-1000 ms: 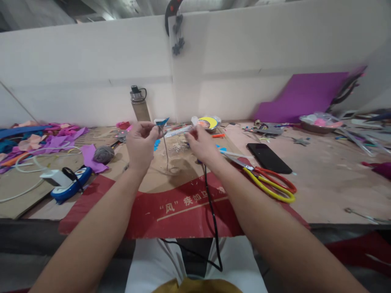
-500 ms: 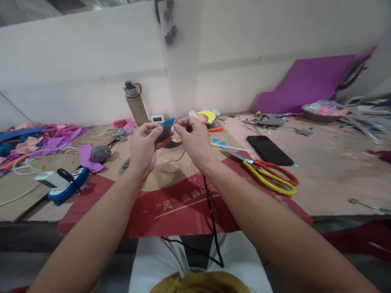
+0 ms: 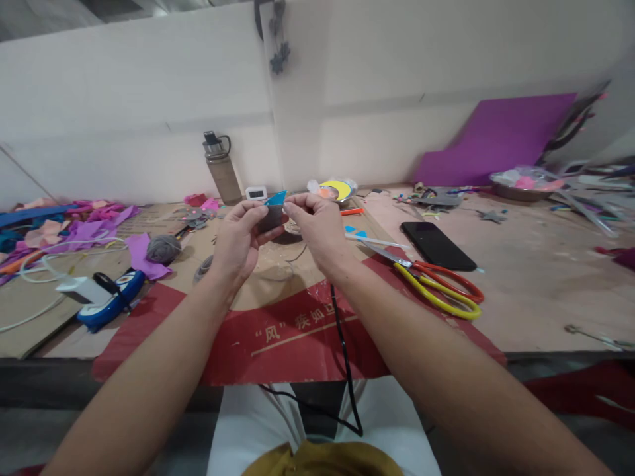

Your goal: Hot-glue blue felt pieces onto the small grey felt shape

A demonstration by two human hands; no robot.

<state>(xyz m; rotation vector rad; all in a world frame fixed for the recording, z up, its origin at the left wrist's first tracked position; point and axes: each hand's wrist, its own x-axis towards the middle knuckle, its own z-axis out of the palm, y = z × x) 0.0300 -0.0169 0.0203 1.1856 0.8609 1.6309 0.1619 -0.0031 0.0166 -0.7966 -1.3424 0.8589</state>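
Observation:
Between the thumb and fingers of my left hand is a small dark grey piece of felt with a blue piece at its upper edge. My right hand is closed in a pinch close beside the grey piece's right edge; what its fingertips hold, if anything, is too small to make out. Below the hands, a thin grey strand of yarn lies on the brown and red cardboard. Behind the fingers, a small round dish is partly hidden.
Scissors with red and yellow handles and a black phone lie to the right. A bottle stands by the wall. Left are a grey yarn ball, a blue power strip and felt scraps. A black cable crosses the cardboard.
The grey piece has turned a little, so more of its flat face shows. My right hand has shifted slightly right and down, still pinched near it.

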